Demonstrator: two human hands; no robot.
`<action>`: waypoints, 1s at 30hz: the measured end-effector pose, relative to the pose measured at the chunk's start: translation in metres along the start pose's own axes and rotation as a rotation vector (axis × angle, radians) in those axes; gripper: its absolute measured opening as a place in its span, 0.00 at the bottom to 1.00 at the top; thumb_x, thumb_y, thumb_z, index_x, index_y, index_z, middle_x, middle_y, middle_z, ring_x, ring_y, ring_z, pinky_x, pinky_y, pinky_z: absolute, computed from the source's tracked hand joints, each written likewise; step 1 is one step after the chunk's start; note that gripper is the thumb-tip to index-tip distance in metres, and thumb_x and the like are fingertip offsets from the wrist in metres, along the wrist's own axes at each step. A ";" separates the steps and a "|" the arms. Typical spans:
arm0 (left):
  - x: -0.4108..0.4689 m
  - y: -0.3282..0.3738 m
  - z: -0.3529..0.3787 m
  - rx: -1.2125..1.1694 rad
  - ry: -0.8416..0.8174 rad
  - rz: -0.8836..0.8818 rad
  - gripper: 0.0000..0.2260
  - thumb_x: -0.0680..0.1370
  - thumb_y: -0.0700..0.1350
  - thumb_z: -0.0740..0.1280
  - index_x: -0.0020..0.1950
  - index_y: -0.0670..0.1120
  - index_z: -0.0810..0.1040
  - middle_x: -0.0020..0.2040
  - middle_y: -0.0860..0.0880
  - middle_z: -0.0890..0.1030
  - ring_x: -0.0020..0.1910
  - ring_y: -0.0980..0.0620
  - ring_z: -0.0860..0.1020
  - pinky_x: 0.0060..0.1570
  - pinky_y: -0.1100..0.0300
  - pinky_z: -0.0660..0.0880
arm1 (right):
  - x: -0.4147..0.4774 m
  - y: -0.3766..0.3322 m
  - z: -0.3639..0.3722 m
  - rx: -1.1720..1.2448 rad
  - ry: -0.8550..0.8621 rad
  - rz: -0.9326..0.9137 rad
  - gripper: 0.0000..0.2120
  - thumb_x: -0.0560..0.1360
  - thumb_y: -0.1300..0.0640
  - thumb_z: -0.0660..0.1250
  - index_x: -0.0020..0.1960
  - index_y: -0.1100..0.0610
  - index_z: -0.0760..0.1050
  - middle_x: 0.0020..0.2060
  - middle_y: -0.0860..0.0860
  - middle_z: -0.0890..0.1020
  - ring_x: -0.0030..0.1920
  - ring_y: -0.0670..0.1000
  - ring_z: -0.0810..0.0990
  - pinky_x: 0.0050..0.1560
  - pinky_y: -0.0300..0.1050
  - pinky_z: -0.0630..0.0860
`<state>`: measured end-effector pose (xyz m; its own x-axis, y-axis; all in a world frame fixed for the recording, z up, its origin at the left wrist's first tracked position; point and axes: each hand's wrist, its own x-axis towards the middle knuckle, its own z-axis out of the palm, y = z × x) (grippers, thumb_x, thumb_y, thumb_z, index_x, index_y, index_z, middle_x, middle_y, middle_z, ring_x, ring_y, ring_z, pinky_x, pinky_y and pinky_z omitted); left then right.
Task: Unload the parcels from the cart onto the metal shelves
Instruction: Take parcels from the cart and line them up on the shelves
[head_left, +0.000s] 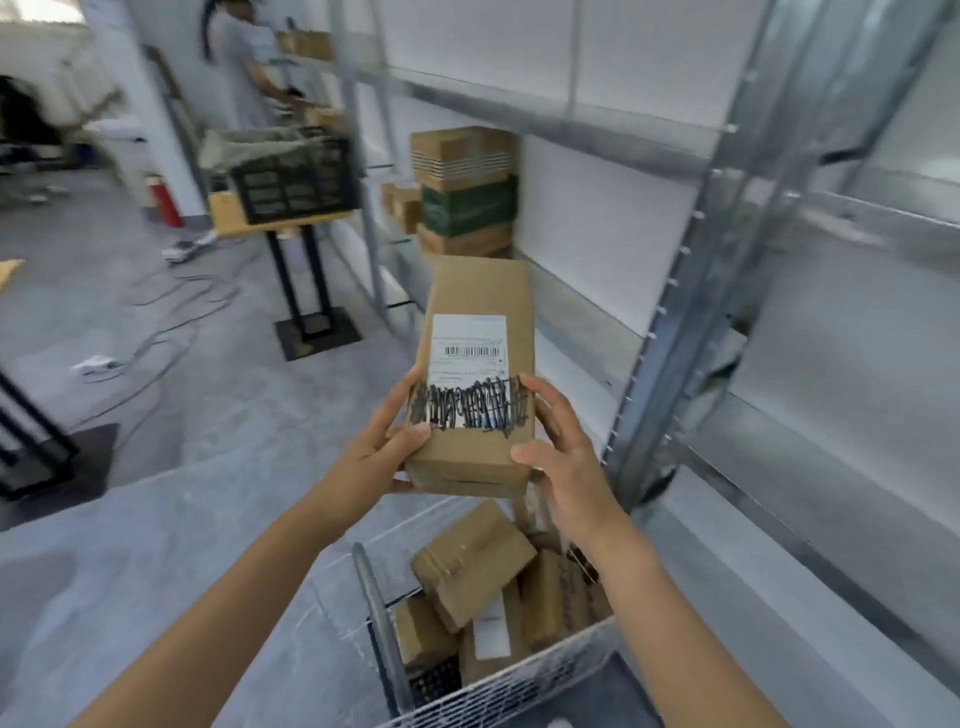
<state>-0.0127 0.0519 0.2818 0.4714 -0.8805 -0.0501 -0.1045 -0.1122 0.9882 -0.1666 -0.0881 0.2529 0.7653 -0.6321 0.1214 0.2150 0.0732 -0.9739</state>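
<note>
Head view: at frame centre, both hands hold a box above the cart. The left hand grips its left edge, thumb curled onto the scribbled label. The right hand grips the right edge, fingers curled round it. More parcels lie in the cart, lower centre. The shelves stand right, with stacked boxes in the upper centre.

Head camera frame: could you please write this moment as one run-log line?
parcel: held above cart | left hand: grips parcel | right hand: grips parcel | cart: holds other parcels
</note>
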 end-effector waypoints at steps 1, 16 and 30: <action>0.000 0.000 0.011 -0.003 -0.043 0.005 0.24 0.81 0.46 0.58 0.70 0.71 0.58 0.57 0.60 0.78 0.52 0.51 0.81 0.48 0.55 0.80 | -0.014 -0.003 -0.008 -0.003 0.053 0.001 0.33 0.61 0.58 0.70 0.64 0.40 0.72 0.59 0.40 0.79 0.57 0.50 0.80 0.53 0.54 0.78; -0.037 0.006 0.257 -0.025 -0.615 0.031 0.25 0.81 0.44 0.58 0.71 0.68 0.58 0.53 0.62 0.78 0.50 0.51 0.81 0.47 0.52 0.81 | -0.244 -0.047 -0.147 -0.071 0.715 0.018 0.29 0.61 0.59 0.63 0.59 0.38 0.73 0.59 0.45 0.78 0.52 0.47 0.79 0.47 0.48 0.77; -0.167 0.032 0.500 -0.037 -1.010 0.040 0.25 0.80 0.48 0.59 0.71 0.70 0.56 0.63 0.57 0.72 0.58 0.51 0.77 0.49 0.54 0.81 | -0.496 -0.099 -0.256 -0.106 1.075 -0.060 0.29 0.64 0.61 0.62 0.62 0.40 0.72 0.62 0.47 0.78 0.60 0.52 0.77 0.49 0.49 0.76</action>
<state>-0.5329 -0.0349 0.2496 -0.4953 -0.8630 -0.0995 -0.0689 -0.0752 0.9948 -0.7233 0.0207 0.2396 -0.1888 -0.9819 -0.0119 0.1413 -0.0152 -0.9899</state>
